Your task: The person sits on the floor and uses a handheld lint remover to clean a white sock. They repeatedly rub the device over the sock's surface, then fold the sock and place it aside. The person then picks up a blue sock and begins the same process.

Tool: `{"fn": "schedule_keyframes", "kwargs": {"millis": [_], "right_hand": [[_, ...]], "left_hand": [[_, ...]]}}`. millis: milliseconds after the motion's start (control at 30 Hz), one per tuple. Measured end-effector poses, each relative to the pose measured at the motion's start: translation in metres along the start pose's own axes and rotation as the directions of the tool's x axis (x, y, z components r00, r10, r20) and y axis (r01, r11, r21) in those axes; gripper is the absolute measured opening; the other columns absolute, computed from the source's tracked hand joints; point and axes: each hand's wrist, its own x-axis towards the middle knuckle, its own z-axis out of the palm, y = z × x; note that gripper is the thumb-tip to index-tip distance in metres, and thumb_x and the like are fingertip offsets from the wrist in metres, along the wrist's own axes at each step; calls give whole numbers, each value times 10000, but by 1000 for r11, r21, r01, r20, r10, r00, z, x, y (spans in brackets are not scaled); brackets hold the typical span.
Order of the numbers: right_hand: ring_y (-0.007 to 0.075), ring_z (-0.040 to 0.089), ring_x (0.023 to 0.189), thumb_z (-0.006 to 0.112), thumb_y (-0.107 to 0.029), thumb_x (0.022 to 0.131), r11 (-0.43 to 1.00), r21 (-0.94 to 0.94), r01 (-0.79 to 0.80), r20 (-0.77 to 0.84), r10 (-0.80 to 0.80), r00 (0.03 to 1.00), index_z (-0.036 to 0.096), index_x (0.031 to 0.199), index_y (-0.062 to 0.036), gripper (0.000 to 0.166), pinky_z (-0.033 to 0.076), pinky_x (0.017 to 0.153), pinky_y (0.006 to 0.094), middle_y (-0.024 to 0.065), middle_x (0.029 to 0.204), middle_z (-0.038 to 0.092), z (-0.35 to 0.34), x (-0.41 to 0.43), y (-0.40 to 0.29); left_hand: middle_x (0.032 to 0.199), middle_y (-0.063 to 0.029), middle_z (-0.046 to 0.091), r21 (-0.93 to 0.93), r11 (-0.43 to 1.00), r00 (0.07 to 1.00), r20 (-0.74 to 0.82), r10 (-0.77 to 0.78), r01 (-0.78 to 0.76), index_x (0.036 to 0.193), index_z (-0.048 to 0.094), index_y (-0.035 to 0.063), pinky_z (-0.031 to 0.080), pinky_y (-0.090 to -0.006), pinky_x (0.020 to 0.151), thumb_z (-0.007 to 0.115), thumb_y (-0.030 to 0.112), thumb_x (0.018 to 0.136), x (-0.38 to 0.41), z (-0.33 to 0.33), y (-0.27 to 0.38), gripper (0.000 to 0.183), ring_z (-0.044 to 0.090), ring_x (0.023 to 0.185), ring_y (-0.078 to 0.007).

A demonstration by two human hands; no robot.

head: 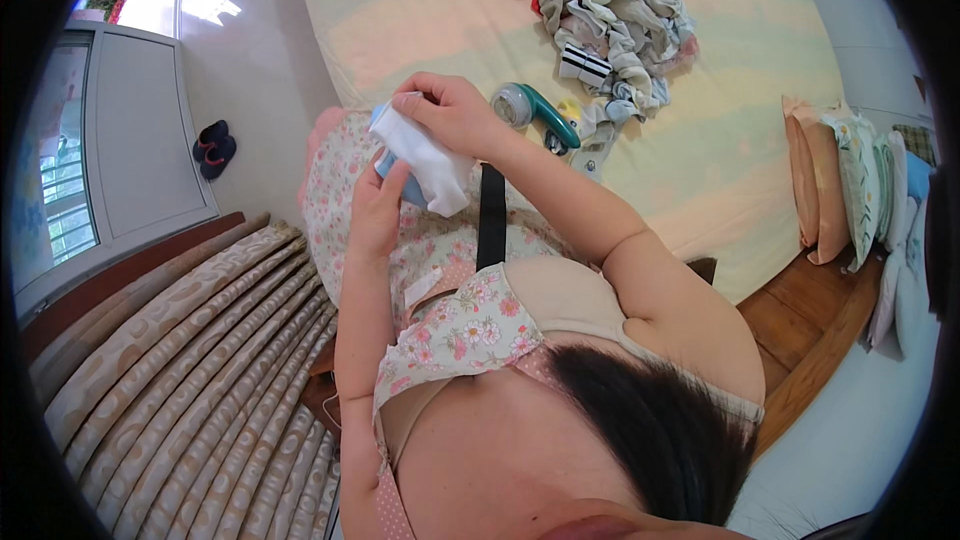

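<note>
In the head view, a white sock-like cloth (426,157) lies over a light-blue cloth (412,193) between my two hands above my lap. My right hand (454,114) pinches the upper edge of the white cloth, thumb on top. Lower down, my left hand (377,202) grips the blue cloth with its thumb and fingers. Past my right wrist, a green fabric shaver (553,118) with a clear round head lies on the bed. Near it are a yellow-and-grey sock (581,120) and, farther off, a heap of crumpled socks (630,22). A folded black-and-white striped pair (585,65) rests at the heap's near edge.
The pale striped bedsheet (420,30) spans the area ahead. Pillows (817,172) stand along the bed's right side above a wooden ledge (810,307). A patterned curtain (202,367) hangs at the left, and dark slippers (215,149) lie on the floor by a door (146,120).
</note>
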Motion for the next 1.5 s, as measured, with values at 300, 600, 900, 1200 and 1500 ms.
{"fn": "schedule_keyframes", "kwargs": {"millis": [300, 600, 900, 1200, 1500], "right_hand": [[87, 594, 758, 593, -223, 936, 896, 439, -63, -167, 151, 974, 641, 1022, -41, 207, 483, 680, 238, 12, 868, 650, -45, -5, -10], [124, 582, 1019, 575, -191, 945, 996, 82, 31, 86, -38, 996, 631, 1027, -51, 172, 492, 808, 276, 78, 1280, 544, -36, -43, -1], [120, 603, 793, 634, -224, 881, 965, 117, -236, -155, 252, 955, 668, 1006, -31, 233, 482, 734, 270, 27, 875, 669, -82, -99, 26], [163, 647, 846, 556, -205, 940, 778, 610, -150, -525, 538, 660, 642, 1042, -17, 230, 541, 732, 317, 76, 956, 668, -247, -234, 90], [297, 587, 1004, 592, -161, 807, 167, -193, -967, -947, -288, 140, 637, 1077, -76, 287, 477, 849, 409, 114, 1072, 616, -317, -290, 157]], "left_hand": [[1181, -90, 595, -351, 936, 994, -105, -41, 1, 1193, 540, -17, 454, -343, 929, 517, 233, 986, 9, -5, 20, 325, 574, 1074, -180], [1060, -39, 622, 50, 997, 991, -120, 61, -55, 1163, 579, -17, 452, -265, 856, 539, 225, 980, 9, 8, 16, 306, 576, 944, -108], [1069, -43, 621, 428, 890, 959, 282, 30, -154, 1186, 591, -5, 474, -251, 818, 573, 126, 947, 16, 46, 2, 273, 573, 961, -107], [1163, -77, 607, 465, 885, 964, 241, -109, -16, 1195, 583, 13, 515, -305, 886, 529, 125, 963, 19, 34, -2, 264, 586, 1065, -165], [1110, -78, 621, 419, 907, 985, 135, -107, 42, 1153, 602, 6, 517, -285, 863, 540, 134, 962, 26, 4, -20, 238, 596, 1022, -150]]}}
